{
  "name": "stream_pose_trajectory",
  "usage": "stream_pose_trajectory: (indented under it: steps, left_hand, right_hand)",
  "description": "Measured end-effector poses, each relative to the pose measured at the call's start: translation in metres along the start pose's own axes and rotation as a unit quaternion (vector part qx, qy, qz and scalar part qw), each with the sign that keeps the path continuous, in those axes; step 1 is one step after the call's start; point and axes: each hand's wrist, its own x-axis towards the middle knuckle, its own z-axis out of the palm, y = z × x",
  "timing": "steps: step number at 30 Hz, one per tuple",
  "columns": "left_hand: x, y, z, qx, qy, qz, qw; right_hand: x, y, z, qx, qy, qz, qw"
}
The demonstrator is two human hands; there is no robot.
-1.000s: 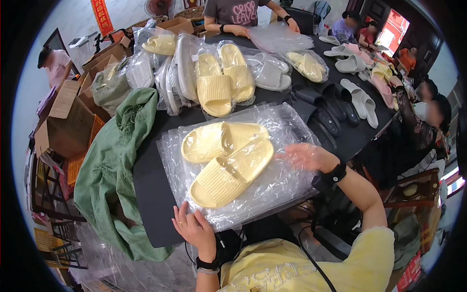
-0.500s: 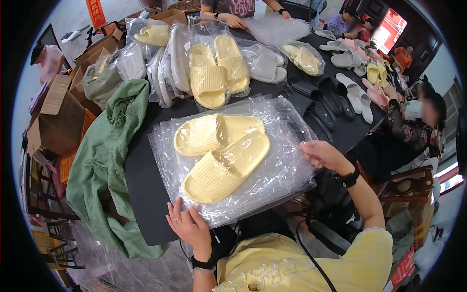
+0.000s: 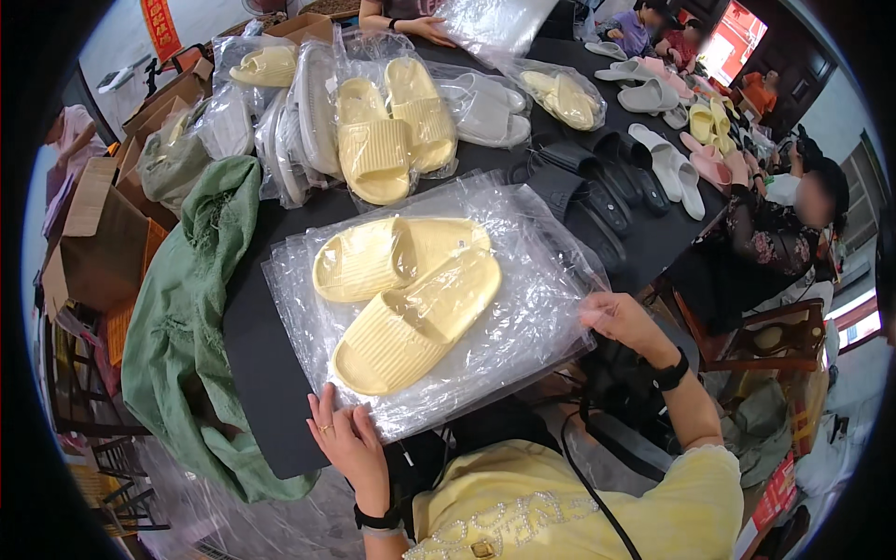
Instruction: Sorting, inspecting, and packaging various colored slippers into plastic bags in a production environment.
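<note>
A pair of pale yellow ribbed slippers (image 3: 392, 322) lies side by side at a slant on a stack of clear plastic bags (image 3: 551, 308) at the table's near edge. Whether the top bag's film covers the slippers, I cannot tell. My right hand (image 3: 623, 322) pinches the top bag's right edge between thumb and fingers. At the stack's near left edge, my left hand (image 3: 347, 437) rests with fingers stretched out against the plastic, beside the toe of the nearer slipper.
Bagged yellow slippers (image 3: 378, 149) and bagged grey slippers (image 3: 481, 110) stand across the black table (image 3: 250, 350). Black slippers (image 3: 607, 196) lie to the right. Green cloth (image 3: 182, 355) drapes at left, near cardboard boxes (image 3: 107, 233). A person (image 3: 793, 233) sits at right; another's hand (image 3: 425, 30) is opposite.
The view has shifted slightly, moving the scene leftward. My right hand still grips the bag's edge, sitting a little lower on it. Across the table, the other person's plastic sheets have been lifted.
</note>
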Motion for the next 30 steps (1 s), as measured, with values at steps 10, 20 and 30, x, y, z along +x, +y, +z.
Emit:
stream_pose_trajectory:
  steps: [10, 20, 30]
  left_hand:
    - [-0.001, 0.0, 0.006, 0.031, 0.021, 0.016, 0.999]
    - [-0.001, -0.001, 0.006, 0.037, 0.026, 0.025, 0.999]
    - [-0.002, 0.0, 0.007, 0.041, 0.025, 0.019, 0.999]
  right_hand:
    - [0.006, 0.002, 0.017, 0.308, -0.013, 0.058, 0.95]
    - [0.017, 0.011, 0.028, -0.089, -0.002, -0.005, 0.996]
    - [0.013, -0.005, 0.047, -0.209, 0.125, -0.175, 0.954]
